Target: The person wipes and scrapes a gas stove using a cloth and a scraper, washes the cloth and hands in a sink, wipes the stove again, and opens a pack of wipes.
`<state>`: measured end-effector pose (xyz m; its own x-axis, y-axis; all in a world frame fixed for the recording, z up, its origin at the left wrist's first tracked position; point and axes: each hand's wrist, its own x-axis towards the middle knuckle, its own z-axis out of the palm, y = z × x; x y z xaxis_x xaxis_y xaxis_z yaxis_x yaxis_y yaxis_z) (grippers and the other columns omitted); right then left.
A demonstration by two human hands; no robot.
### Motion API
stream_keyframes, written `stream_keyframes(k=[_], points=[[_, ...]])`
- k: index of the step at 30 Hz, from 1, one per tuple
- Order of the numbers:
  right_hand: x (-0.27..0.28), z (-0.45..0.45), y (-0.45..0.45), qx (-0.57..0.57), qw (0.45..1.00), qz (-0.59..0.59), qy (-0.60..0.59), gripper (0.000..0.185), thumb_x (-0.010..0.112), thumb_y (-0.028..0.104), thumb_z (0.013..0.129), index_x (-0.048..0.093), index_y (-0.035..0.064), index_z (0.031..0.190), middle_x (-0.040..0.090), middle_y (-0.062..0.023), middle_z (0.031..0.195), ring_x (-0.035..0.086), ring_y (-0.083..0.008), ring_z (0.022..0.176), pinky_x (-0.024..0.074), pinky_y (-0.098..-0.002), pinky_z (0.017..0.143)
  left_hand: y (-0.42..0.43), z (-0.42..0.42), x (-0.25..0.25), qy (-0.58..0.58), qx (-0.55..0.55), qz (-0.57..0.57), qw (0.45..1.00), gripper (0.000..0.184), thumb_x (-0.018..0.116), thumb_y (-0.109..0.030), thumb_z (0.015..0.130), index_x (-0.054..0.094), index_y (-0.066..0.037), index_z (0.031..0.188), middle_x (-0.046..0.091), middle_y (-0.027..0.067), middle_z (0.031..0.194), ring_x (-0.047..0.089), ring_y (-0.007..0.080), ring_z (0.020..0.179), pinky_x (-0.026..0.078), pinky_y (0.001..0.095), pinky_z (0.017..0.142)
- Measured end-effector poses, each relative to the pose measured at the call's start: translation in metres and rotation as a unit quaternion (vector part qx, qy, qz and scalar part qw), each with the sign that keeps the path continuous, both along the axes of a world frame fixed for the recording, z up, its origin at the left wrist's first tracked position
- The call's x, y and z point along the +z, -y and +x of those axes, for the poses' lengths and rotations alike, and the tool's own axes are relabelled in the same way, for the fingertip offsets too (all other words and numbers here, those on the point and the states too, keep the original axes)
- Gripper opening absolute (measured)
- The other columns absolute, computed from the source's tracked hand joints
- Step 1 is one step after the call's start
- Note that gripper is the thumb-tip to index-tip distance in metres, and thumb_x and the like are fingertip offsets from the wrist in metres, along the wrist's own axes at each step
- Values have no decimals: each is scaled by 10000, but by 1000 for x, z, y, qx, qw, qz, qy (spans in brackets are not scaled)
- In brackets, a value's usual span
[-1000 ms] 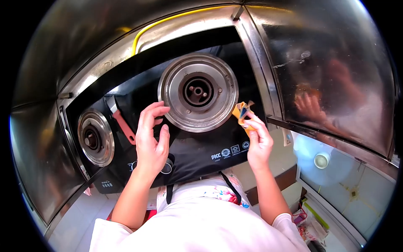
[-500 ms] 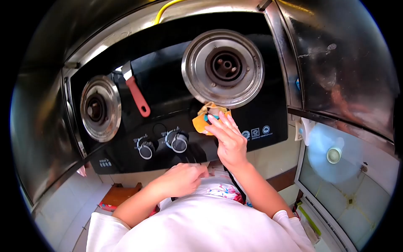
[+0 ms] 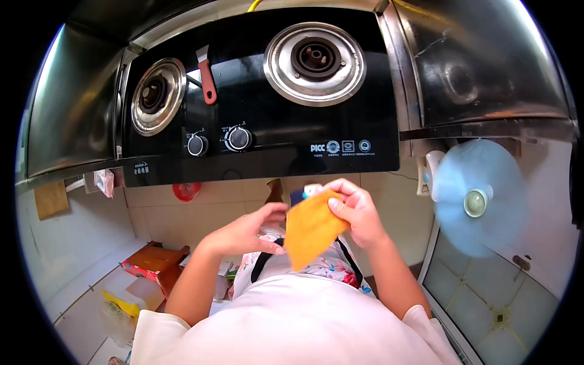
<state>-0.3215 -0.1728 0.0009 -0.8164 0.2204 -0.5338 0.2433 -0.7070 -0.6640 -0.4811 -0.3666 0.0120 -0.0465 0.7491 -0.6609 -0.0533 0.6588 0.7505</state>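
An orange cloth [image 3: 313, 228] hangs from my right hand [image 3: 356, 213], pinched between thumb and fingers in front of my apron. Something small, white and teal, shows at the cloth's top edge, beside a dark blue patch. My left hand [image 3: 258, 230] is just left of the cloth, fingers apart and holding nothing. Beyond both hands lies the black gas stove [image 3: 243, 161], with a large burner [image 3: 283, 73] at the right and a smaller burner [image 3: 137, 100] at the left. A scraper with a red handle [image 3: 207, 82] rests between the burners, above two knobs [image 3: 239, 139].
A spinning blue fan [image 3: 476, 203] stands at the right, below the metal panel [image 3: 486, 67]. At the lower left are a wooden stool [image 3: 155, 258] and a yellow and clear plastic bag [image 3: 121, 304]. A red round object [image 3: 186, 191] shows under the stove's front edge.
My right hand has drawn the cloth back from the stove towards my body, where it hangs spread out. My left hand has opened beside it. The view has tilted down.
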Motion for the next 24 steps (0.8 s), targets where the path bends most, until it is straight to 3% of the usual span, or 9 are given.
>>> stream_keyframes(k=[6,8,11,14,18,20,21,22,24], points=[[8,5,-10,-51,996,46,-57,148,642,41,878,544,59,988,610,-66,1076,574,-120,1000,464,-276,919,-28,21,18,232,249,111,934,487,731,-137,855,478,-36,1257,569,63,1186,560,127,1072,450,294,987],[4,9,-15,-44,992,52,-102,212,706,60,839,518,99,930,569,-68,1190,533,-142,1096,412,-296,990,-35,24,19,219,278,94,930,440,737,-94,843,503,-28,1210,574,64,1160,565,123,1040,474,283,947],[0,8,-18,-14,995,68,-72,282,743,60,798,481,111,890,559,-47,1112,520,-119,1040,415,-279,945,-47,30,19,42,231,122,964,271,692,-15,843,544,-14,1070,598,38,1010,593,101,931,513,247,818],[0,-2,-23,38,991,123,-45,362,779,37,740,506,99,971,542,-17,982,507,-91,954,420,-257,882,-54,18,2,43,249,99,963,221,625,53,813,545,-9,1010,601,28,924,593,81,843,501,233,783],[0,-24,-43,104,888,442,73,240,787,17,660,631,37,842,575,-60,815,590,-194,784,483,-304,736,-68,-21,7,-14,217,139,966,163,537,73,781,572,-20,912,598,17,864,568,69,779,481,225,732],[16,-40,-33,5,882,468,49,193,748,-23,647,636,44,789,577,-69,804,595,-227,813,485,-321,739,-86,-47,35,-229,121,260,930,185,560,114,680,610,-11,808,636,80,888,605,167,836,490,268,781],[37,-44,-30,72,752,653,56,215,694,-69,624,660,58,794,576,-60,807,586,-243,861,484,-347,782,-94,-58,52,-278,86,309,905,189,584,107,643,622,-23,775,652,88,889,613,196,833,498,286,767],[50,-52,-29,74,751,654,60,215,694,-69,624,660,58,794,576,-60,807,586,-243,861,484,-347,782,-101,-68,63,-326,51,357,874,195,609,100,605,634,-36,742,668,96,890,621,225,830,505,303,754],[68,-65,-27,-101,651,751,44,281,650,-97,605,686,70,828,592,-56,844,576,-267,908,474,-389,838,-112,-82,61,-388,64,490,778,204,667,58,554,652,-63,717,685,80,902,631,254,836,509,330,723]])
